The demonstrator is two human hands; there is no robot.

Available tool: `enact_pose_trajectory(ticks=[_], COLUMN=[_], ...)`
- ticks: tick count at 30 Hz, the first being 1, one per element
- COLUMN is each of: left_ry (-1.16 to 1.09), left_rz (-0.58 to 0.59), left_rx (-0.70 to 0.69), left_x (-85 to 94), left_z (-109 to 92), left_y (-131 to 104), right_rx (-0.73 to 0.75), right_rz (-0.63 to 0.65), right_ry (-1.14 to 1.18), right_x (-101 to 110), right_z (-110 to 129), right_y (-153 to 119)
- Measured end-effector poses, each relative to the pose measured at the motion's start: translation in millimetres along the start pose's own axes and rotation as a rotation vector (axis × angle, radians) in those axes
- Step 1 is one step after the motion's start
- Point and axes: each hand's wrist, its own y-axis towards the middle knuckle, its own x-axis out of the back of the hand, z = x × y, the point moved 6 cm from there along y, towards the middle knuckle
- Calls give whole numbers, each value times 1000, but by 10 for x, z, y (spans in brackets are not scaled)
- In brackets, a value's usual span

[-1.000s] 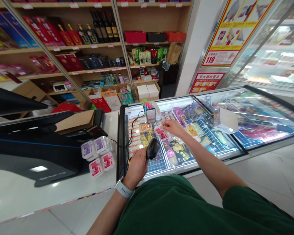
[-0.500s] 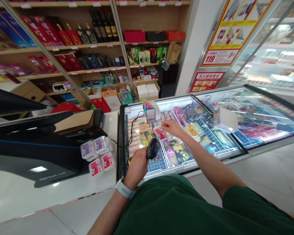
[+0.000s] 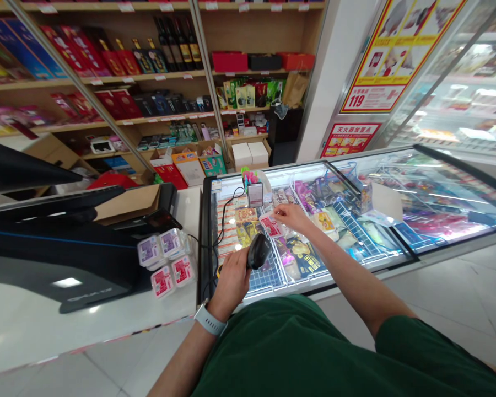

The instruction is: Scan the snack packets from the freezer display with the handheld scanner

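My left hand is wrapped round the handle of a black barcode scanner, its head tilted up over the glass lid of the chest freezer. My right hand pinches the edge of a clear plastic box with a red-and-white label, a little beyond the scanner head. The scanner's black cable loops across the freezer top. On the white counter to the left stand stacked clear boxes, some with purple labels and some with red labels.
A small stand with a grey card is at the freezer's back edge. An opened white carton rests on the freezer lid at right. A dark checkout machine fills the left counter. Stocked shelves line the wall behind.
The view has shifted very slightly. Both hands keep their hold on the scanner and the red-labelled box, with hardly any movement.
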Motion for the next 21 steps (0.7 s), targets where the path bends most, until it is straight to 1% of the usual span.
enact_pose_trajectory(ticks=[3,5,8,11,14,16,18,21], left_ry=[-18,-39,-83,-147,-214,-252,-275,-281], left_rz=[-9,-19,-45,-86,-141,-169,-191,-212], left_rx=[4,0,1,12,26,46,64,83], left_x=[9,28,83,167,260,312,356,418], left_z=[6,3,-4,-6,-4,4,11,14], left_y=[-31,-59,-103,-144,-192,-237,-292,-382], right_rx=[-19,-51,-113,-99,35,155,237,427], right_rz=[5,16,50,55,-12,9,78,224], right_ry=[32,96,265,402,479,547,587,569], right_x=[-40,-123,-383,-748,-1088,-1310,-1514,-1753], right_z=[-12,-51,-116,-70,168,429,714,1176], right_y=[-20,-32,-55,-86,-127,-158,-184,-251])
